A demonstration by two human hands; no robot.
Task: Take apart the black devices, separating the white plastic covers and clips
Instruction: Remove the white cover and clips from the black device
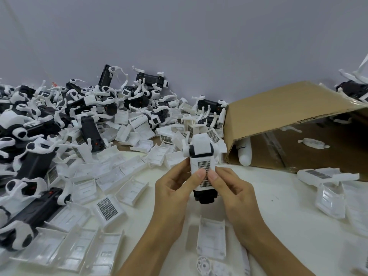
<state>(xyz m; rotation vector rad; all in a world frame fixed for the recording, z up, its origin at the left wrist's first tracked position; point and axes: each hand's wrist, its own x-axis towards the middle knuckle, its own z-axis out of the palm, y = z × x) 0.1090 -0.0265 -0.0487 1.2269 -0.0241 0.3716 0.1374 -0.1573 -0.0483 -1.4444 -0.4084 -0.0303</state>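
A black device in a white cover is held upright above the white table, just below the middle of the view. The left hand grasps it from 9 o'clock and the right hand from 3 o'clock, both thumbs pressed on the cover's gridded sticker. At 6 o'clock a loose white cover lies on the table. From 8 to 11 o'clock sprawls a pile of devices, clips and covers. At 2 o'clock lies a tipped cardboard box.
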